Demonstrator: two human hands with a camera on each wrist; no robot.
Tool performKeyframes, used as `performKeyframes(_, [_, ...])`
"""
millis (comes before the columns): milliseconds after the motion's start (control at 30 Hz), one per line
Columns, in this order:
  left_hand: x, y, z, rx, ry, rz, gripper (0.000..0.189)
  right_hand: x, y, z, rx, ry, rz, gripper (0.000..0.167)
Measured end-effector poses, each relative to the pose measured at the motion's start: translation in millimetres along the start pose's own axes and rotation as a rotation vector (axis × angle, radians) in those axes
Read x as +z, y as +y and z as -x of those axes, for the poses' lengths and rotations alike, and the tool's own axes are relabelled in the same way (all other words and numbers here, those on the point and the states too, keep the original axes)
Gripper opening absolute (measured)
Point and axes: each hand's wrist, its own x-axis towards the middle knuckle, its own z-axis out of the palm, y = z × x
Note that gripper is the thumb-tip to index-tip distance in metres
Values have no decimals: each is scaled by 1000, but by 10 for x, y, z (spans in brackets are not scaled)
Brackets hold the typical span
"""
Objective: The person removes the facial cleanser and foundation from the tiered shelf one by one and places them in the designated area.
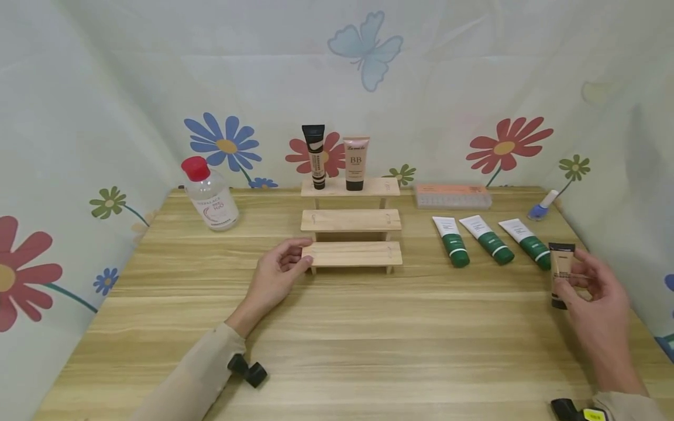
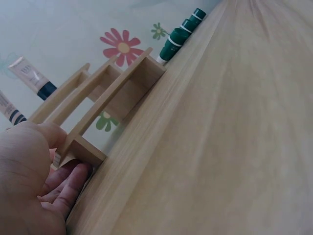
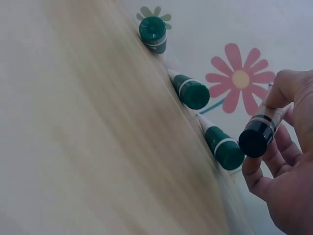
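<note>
My left hand (image 1: 276, 273) grips the left end of the lowest step of a three-tier wooden display stand (image 1: 351, 254). In the left wrist view its thumb lies on top of the board and the other fingers curl below. On the stand's top step are a black tube (image 1: 316, 158) and a pink BB cream tube (image 1: 356, 162), both standing on their caps. Over at the right, my right hand (image 1: 600, 295) pinches a small beige cosmetic tube (image 1: 562, 270), its black cap (image 3: 256, 141) pointing down. Part of this tube is behind the thumb.
Three green-and-white tubes (image 1: 487, 240) lie in a row between the stand and my right hand. Behind them sit a flat clear-and-orange box (image 1: 453, 197) and a blue nail polish bottle (image 1: 542, 206). A clear bottle with a red cap (image 1: 215, 202) stands at the back left.
</note>
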Motion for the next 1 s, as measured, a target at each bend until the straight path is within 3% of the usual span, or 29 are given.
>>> performKeyframes(267, [-3,-3,-4,0,2,-3,35,-131,203,95,1,-73,108,66])
performKeyframes(633, [1,-7,2,0,-3,1,35,-171,329,106,-110,-177,105,62])
performKeyframes(833, [4,4,3,-2,-1,-4,35,-180,353,92,-136,-175,216,60])
performKeyframes(1000, [6,14,7,-5,3,-8,35,-178,328,89,-85,-139,289,63])
